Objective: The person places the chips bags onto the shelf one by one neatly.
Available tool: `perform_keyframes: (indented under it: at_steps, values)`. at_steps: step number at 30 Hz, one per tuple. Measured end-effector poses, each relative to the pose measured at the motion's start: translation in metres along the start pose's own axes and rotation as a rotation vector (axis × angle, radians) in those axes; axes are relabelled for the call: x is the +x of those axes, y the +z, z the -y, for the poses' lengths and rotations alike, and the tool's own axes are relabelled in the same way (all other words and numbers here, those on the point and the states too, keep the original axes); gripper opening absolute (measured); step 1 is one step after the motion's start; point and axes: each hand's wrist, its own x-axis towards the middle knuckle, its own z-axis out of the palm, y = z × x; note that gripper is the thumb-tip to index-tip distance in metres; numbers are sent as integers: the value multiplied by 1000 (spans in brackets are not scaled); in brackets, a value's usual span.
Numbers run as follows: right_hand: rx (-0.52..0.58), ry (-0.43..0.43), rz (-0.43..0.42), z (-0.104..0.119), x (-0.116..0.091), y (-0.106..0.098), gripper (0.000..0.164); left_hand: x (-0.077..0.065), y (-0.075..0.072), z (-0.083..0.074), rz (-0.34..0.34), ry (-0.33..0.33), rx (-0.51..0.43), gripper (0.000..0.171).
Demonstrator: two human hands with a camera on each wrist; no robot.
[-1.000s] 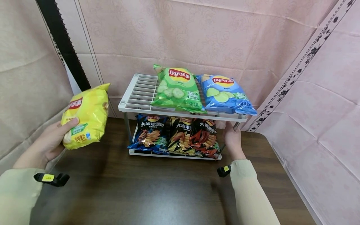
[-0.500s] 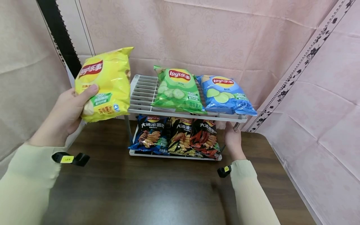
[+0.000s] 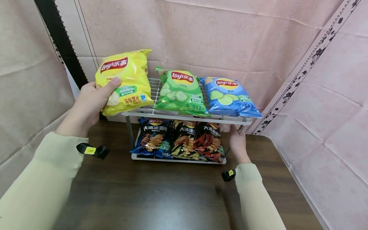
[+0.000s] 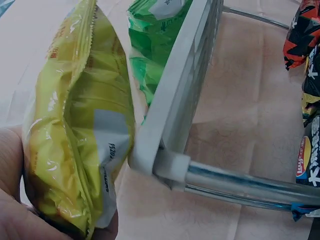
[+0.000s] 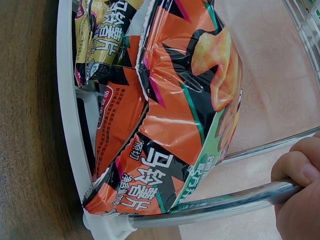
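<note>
My left hand (image 3: 92, 102) grips a yellow chip bag (image 3: 126, 83) by its lower left side, thumb across the front. The bag hangs over the left end of the top shelf of a white two-tier rack (image 3: 184, 116); in the left wrist view its side is right at the shelf corner (image 4: 150, 155). On that shelf lie a green chip bag (image 3: 181, 92) and, to its right, a blue chip bag (image 3: 230, 97). My right hand (image 3: 238, 142) grips the rack's front right metal post (image 5: 215, 207), fingers curled round it.
On the lower tier lean a dark blue chip bag (image 3: 153, 137), a black-and-gold chip bag (image 3: 184, 140) and a black-and-red chip bag (image 3: 210, 140). The rack stands on a dark wooden table (image 3: 161, 191). Pink cloth (image 3: 215, 35) hangs behind and at both sides.
My left hand has carried the yellow bag up and to the right, from beside the rack to over the left end of its top shelf. The right hand stays on the post.
</note>
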Motion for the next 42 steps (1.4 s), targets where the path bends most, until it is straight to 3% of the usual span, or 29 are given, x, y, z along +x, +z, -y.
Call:
perform_keyframes:
  at_steps: [8,12,16,21,30,35,42]
  values:
    - [-6,8,-11,9,-6,3,57,1,13,-8,-17,66,148,93]
    - [0,-2,-1,9,-6,3,56,4,18,-5,30,142,236,93]
    - [-4,-4,-4,9,-6,5,58,7,20,-4,84,201,403,92]
    - [6,-3,-11,8,-6,6,59,12,19,-1,160,185,522,94]
    - [35,16,-29,4,-3,7,55,21,21,3,240,196,574,94]
    - [22,1,-19,3,-3,7,56,18,21,4,217,196,587,96]
    - [28,-16,-13,1,-3,9,57,18,19,9,150,200,489,103]
